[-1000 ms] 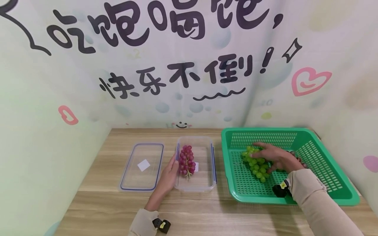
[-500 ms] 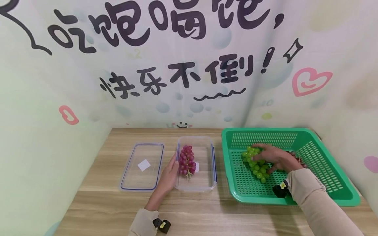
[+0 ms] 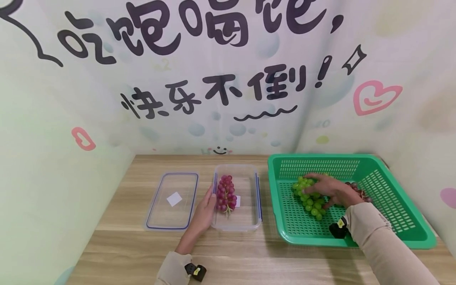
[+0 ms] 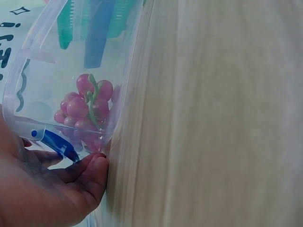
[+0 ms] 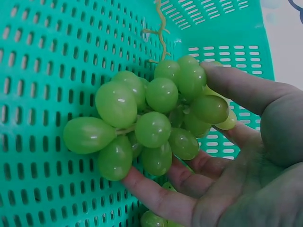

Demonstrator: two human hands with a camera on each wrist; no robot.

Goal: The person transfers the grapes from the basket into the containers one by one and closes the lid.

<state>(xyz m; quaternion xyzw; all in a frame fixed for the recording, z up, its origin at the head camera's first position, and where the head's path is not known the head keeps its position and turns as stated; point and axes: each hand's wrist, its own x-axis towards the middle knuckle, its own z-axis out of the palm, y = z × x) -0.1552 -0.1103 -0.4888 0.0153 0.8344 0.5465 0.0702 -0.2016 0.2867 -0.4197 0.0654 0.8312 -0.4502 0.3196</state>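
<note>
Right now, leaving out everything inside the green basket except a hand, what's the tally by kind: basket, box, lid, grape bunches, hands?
Green basket: 1
Clear box: 1
Blue-edged lid: 1
Pink grape bunch, in the box: 1
Hands: 2 (left hand, right hand)
Total: 6

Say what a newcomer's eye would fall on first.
Probably the big black lettering across the backdrop. Next comes the bright green basket at the right of the table, where the right hand grips green grapes. Left of it, pink-purple grapes lie in a clear box.
</note>
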